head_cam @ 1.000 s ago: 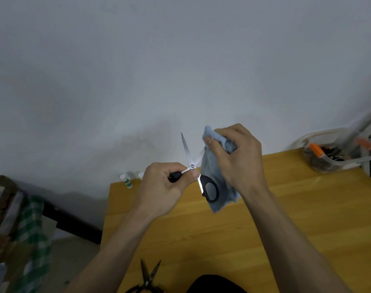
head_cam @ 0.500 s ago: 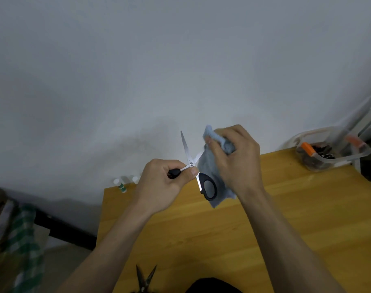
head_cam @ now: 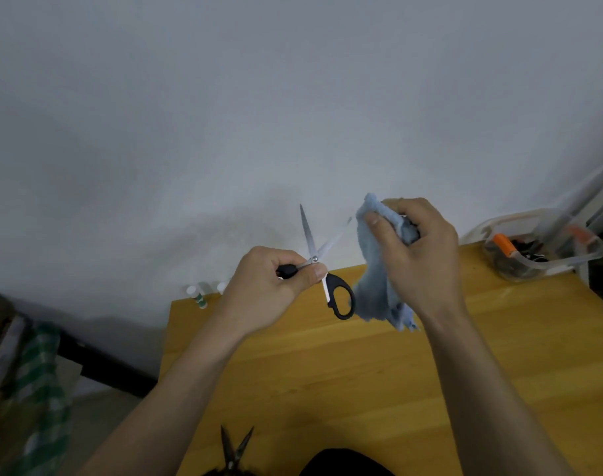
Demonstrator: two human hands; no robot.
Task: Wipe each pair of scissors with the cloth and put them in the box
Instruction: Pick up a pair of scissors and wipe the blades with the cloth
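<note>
scissors with black plastic handles (head_cam: 331,286), blades apart, gripped by left hand (head_cam: 269,286); right hand (head_cam: 416,255) clutches fluffy light-blue cloth (head_cam: 375,286) above wooden tabletop (head_cam: 361,372).

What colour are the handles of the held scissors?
Black handles, seen clearly in the head view.

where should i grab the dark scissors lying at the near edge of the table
Take the dark scissors by the handles, at the near end by your body; only a sliver of them shows at the frame's bottom edge. The two blades are spread open in a V with tips pointing away from you, so come from the near side, probably with the cloth-free left hand once it is empty.
</note>
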